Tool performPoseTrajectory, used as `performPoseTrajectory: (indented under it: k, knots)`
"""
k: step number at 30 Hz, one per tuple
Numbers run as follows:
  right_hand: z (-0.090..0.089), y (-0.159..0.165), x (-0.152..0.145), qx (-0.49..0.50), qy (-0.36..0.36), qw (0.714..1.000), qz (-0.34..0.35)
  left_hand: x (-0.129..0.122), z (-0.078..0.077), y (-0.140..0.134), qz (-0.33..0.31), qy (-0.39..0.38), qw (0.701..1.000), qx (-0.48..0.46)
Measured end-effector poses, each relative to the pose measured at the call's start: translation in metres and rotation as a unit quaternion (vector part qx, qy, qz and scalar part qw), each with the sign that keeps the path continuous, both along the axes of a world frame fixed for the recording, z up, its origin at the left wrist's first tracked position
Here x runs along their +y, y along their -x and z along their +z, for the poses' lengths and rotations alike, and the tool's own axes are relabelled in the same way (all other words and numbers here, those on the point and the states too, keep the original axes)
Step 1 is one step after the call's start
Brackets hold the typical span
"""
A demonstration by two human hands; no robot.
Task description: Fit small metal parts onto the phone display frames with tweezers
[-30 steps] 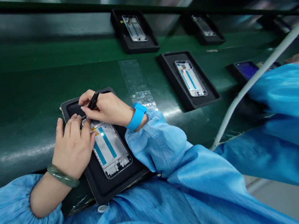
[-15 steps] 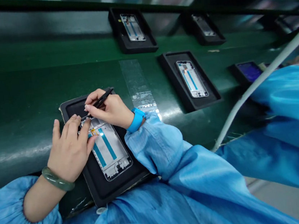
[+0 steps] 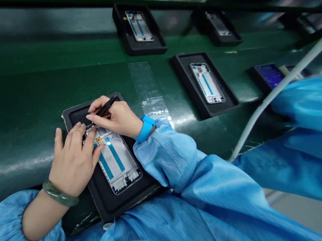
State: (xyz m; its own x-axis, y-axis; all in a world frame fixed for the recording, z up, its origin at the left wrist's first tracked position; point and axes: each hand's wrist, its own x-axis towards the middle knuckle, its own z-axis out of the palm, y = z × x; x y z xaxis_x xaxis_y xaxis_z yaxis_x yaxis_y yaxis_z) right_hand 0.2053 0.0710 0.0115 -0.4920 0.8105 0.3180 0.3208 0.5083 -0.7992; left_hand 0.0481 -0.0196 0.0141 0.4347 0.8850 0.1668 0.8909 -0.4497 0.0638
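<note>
A phone frame (image 3: pixel 116 161) lies in a black tray (image 3: pixel 107 205) in front of me, its silvery inside facing up with two blue strips and a small yellow-orange flex piece. My left hand (image 3: pixel 73 158) rests palm down over the frame's upper left edge, fingers spread, index finger and thumb touching it. Pinched in my right hand (image 3: pixel 116 118) are slim black tweezers (image 3: pixel 105 107), slanting down toward the frame's top end. Fingers hide most of that end, so I cannot tell what the tips touch.
More black trays with phone frames stand on the green bench: one right (image 3: pixel 205 83), two farther back (image 3: pixel 139 29) (image 3: pixel 218 25). Clear tape (image 3: pixel 146 83) is stuck to the surface. A pale hose (image 3: pixel 277 90) slants before a co-worker's blue sleeve (image 3: pixel 314 105).
Both hands stay at the top of the phone frame; the right hand and tweezers have shifted slightly left. The background trays sit slightly higher in view. The co-worker's arm has moved a little.
</note>
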Motion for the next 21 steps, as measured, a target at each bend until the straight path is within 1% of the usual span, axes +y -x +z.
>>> performPoseTrajectory:
  k: [2, 5, 8, 15, 21]
  knots:
    - [0.0002, 0.0017, -0.0002, -0.011, -0.007, 1.000, 0.005, 0.0000, -0.0001, 0.0000, 0.002, 0.002, 1.000, 0.001]
    - [0.0014, 0.0045, -0.0006, -0.030, -0.037, 0.999, 0.019, -0.0001, -0.0006, 0.0002, 0.004, 0.005, 1.000, -0.003]
    - [0.0020, 0.0056, -0.0007, -0.043, -0.057, 0.997, 0.020, -0.0001, -0.0014, 0.0006, 0.005, 0.002, 1.000, -0.005]
    - [-0.0012, 0.0019, 0.0029, -0.028, -0.062, 0.998, 0.008, -0.0002, -0.0025, 0.0008, 0.001, -0.016, 1.000, 0.012]
    - [0.0008, 0.0065, 0.0010, -0.049, -0.050, 0.997, -0.006, 0.0005, -0.0006, -0.0008, 0.004, -0.021, 1.000, 0.013]
